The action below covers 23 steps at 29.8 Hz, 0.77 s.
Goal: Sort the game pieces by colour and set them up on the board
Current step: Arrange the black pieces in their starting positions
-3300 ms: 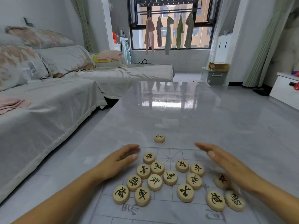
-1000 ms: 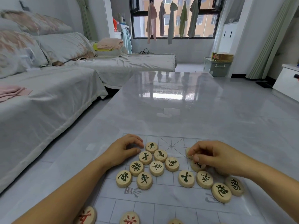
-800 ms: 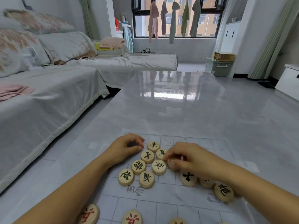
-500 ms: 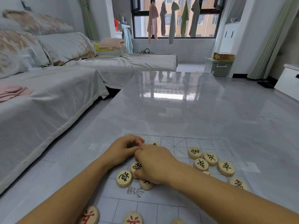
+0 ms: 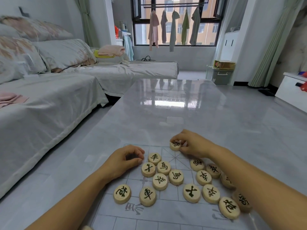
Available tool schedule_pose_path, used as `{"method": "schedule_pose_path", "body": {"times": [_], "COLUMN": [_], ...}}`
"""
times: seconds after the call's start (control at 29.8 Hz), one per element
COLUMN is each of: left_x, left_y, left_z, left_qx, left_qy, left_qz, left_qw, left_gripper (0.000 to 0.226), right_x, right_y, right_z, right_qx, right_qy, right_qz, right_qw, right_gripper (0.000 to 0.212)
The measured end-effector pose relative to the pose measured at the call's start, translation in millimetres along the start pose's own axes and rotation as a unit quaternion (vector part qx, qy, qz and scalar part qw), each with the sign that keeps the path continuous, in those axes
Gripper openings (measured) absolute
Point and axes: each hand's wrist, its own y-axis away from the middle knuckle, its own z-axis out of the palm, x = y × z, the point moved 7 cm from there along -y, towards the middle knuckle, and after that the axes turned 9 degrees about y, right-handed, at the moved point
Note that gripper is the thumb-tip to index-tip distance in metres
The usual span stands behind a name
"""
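1. Two grips are over the board [image 5: 167, 214], a clear gridded sheet lying flat at the near end of the bench [image 5: 166, 113].
2. State of right grip [image 5: 192, 145]: thumb and fingertips pinch the held piece [image 5: 175, 145] by its rim. It is at the board's far edge, about mid-width, at the top of the crossed diagonal lines. Can't tell whether it sits on the board or just above it.
3. State of left grip [image 5: 126, 161]: closed, fingers curled, thumb tip against forefinger, nothing seen inside the curl. It rests on the board near the far left corner, just beside the nearest disc.
4. The left cluster [image 5: 160, 181] is seven round pale wooden discs, black characters, face up, left of board centre. Five are packed tight, and two sit toward the near left.
5. The right cluster [image 5: 203, 177] is eight discs in the same black ink, on the right half and running toward the near right edge. The right forearm passes over it and part-covers two.
6. A strip of bare grid separates the clusters.
7. One more pale disc [image 5: 86, 228] is cut off at the bottom of the view, on the near side. Its ink colour is not readable.
8. Off the bench, a covered sofa [image 5: 41, 105] runs along the left. A window [image 5: 172, 27] with hung clothes is at the far wall.
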Motion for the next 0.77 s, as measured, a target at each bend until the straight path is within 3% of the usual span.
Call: {"method": "schedule_pose_path", "body": {"times": [0.13, 0.23, 0.4, 0.77], "left_x": [-0.7, 0.1, 1.0, 1.6], "left_y": [-0.1, 0.2, 1.2, 1.0], "left_z": [0.2, 0.2, 0.0, 0.6], "left_qx": [-0.002, -0.002, -0.002, -0.003], "left_qy": [0.004, 0.002, 0.004, 0.003], "left_qz": [0.001, 0.002, 0.000, -0.003], "left_qw": [1.000, 1.000, 1.000, 1.000], "left_gripper": [0.010, 0.014, 0.017, 0.017], "right_x": [11.7, 15.5, 7.9, 5.9], "right_y": [-0.3, -4.2, -7.6, -5.8], "right_z": [3.0, 7.1, 6.8, 9.5], "right_qx": [0.022, 0.035, 0.025, -0.021], "right_qy": [-0.076, -0.065, -0.064, -0.126], "right_qz": [0.056, 0.104, 0.087, 0.072], "right_qw": [0.995, 0.992, 0.994, 0.989], "right_gripper": [0.053, 0.056, 0.041, 0.052]}}
